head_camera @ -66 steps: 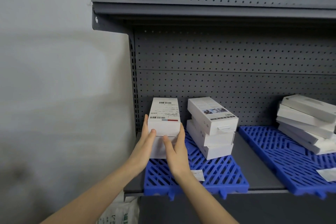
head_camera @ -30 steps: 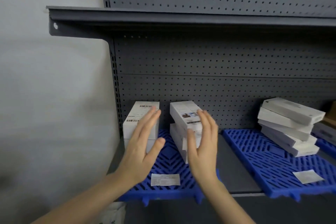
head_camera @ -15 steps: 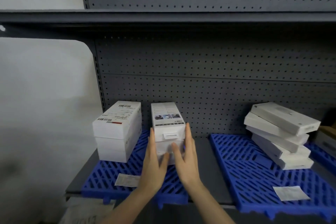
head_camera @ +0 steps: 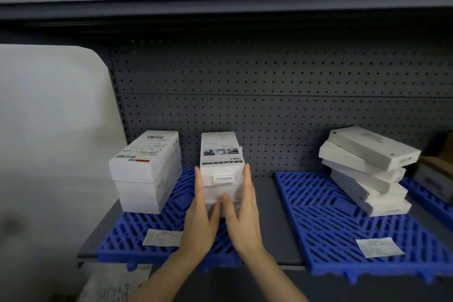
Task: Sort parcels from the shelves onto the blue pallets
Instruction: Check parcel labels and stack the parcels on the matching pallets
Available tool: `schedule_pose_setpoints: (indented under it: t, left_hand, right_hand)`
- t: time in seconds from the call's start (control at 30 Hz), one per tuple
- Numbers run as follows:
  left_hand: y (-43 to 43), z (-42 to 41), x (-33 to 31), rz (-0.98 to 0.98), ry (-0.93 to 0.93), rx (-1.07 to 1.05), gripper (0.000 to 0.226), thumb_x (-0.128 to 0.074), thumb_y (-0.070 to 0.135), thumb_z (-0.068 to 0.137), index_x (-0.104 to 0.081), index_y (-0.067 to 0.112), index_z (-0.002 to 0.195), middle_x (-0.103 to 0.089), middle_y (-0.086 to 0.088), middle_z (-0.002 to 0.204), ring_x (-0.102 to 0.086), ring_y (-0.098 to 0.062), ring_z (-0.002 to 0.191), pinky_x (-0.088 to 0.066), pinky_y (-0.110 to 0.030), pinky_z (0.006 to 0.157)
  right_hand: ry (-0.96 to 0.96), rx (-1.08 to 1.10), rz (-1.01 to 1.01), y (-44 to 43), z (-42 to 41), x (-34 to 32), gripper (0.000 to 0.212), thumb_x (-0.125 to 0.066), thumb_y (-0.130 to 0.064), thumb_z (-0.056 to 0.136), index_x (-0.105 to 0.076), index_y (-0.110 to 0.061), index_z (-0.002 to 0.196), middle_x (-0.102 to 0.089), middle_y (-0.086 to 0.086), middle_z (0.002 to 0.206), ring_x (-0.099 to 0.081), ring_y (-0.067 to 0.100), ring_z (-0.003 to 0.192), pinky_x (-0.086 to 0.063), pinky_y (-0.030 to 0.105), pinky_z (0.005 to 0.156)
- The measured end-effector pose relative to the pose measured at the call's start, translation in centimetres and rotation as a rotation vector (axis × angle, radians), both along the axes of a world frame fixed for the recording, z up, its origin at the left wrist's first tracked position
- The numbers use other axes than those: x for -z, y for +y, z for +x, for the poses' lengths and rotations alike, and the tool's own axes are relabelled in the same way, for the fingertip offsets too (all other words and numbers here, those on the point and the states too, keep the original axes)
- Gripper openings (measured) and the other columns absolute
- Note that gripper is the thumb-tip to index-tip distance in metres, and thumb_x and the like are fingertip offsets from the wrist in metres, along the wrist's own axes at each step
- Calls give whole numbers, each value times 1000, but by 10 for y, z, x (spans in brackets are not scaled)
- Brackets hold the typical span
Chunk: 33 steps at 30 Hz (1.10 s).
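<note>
Two stacks of white parcels stand on the left blue pallet (head_camera: 137, 235): a left stack (head_camera: 147, 171) with barcode labels on top, and a middle stack (head_camera: 220, 162) with a picture label. My left hand (head_camera: 201, 218) presses flat against the middle stack's left side. My right hand (head_camera: 245, 216) presses flat against its right side, thumbs touching the front. Fingers of both hands are straight. A third, fanned stack of white parcels (head_camera: 365, 167) sits on the right blue pallet (head_camera: 331, 235).
A paper slip (head_camera: 161, 238) lies on the left pallet's front, another slip (head_camera: 378, 247) on the right pallet. The grey shelf (head_camera: 269, 203) has a pegboard back and an upper shelf overhead. A third pallet edge shows far right.
My hands left the left stack, moved right and closed flat onto the sides of the middle stack. The view shifted rightward and closer.
</note>
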<state>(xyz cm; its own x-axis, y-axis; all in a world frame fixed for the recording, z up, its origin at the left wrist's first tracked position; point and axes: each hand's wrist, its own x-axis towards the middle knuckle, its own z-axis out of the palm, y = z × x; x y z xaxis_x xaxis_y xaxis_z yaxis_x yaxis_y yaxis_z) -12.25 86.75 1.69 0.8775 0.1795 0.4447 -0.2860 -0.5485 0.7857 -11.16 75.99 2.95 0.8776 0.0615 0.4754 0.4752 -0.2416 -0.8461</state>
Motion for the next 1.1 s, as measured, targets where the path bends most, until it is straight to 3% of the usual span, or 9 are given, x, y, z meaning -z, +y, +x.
schedule_pose_setpoints:
  t: [0.27,0.53,0.63,0.7,0.8,0.87,0.97,1.1]
  left_hand:
    - [7,3,0,-58,-18,42,92,-56,24,94,17,54,142,-37,9,149,-41,-1,131,-38,-31,110]
    - [18,7,1,-65,-17,46,90,-58,27,93,12,50,145,-30,14,143,-31,14,127,-27,3,94]
    - [20,7,-7,-82,-59,24,89,-58,32,92,11,52,144,-23,27,143,-21,24,127,-21,8,91]
    - [21,8,-13,-89,-76,54,88,-58,31,92,11,52,144,-18,31,147,-20,21,132,-21,7,94]
    - [18,9,-17,-73,-56,114,89,-56,25,94,13,51,144,-21,20,155,-27,7,138,-27,-1,101]
    - [16,9,-17,-59,-47,118,90,-55,22,95,15,53,143,-21,17,156,-28,5,138,-29,-7,103]
    - [16,8,-15,-41,-42,117,92,-54,19,95,17,53,142,-21,15,157,-29,2,139,-30,-14,106]
    - [13,7,-16,-4,-54,101,93,-53,18,96,20,52,142,-17,12,158,-25,-1,141,-28,-26,113]
  right_hand:
    - [7,20,57,9,-1,5,69,-51,-27,97,-8,-46,148,-22,-28,149,-28,-10,135,-37,35,112]
    - [-16,24,63,11,-1,6,68,-54,-23,96,-15,-44,147,-26,-22,150,-28,-5,137,-36,36,113]
    - [-30,32,94,9,3,1,65,-53,-31,95,-16,-47,146,-23,-22,153,-22,-1,142,-33,43,115]
    - [-18,3,101,9,7,-4,69,-52,-36,95,-8,-49,147,-16,-23,156,-16,-3,143,-28,44,117]
    - [0,-22,62,11,8,-3,71,-49,-35,97,-2,-50,147,-10,-26,157,-11,-7,143,-25,42,119]
    - [-6,-27,65,11,7,-1,70,-49,-34,97,-4,-53,146,-23,-20,156,-27,1,140,-34,45,114]
    - [18,-43,62,11,5,3,71,-51,-32,97,-4,-60,142,-50,-7,141,-56,17,117,-49,45,99]
    - [32,-44,63,12,5,5,72,-50,-34,96,-1,-59,142,-55,4,135,-58,13,105,-51,32,95]
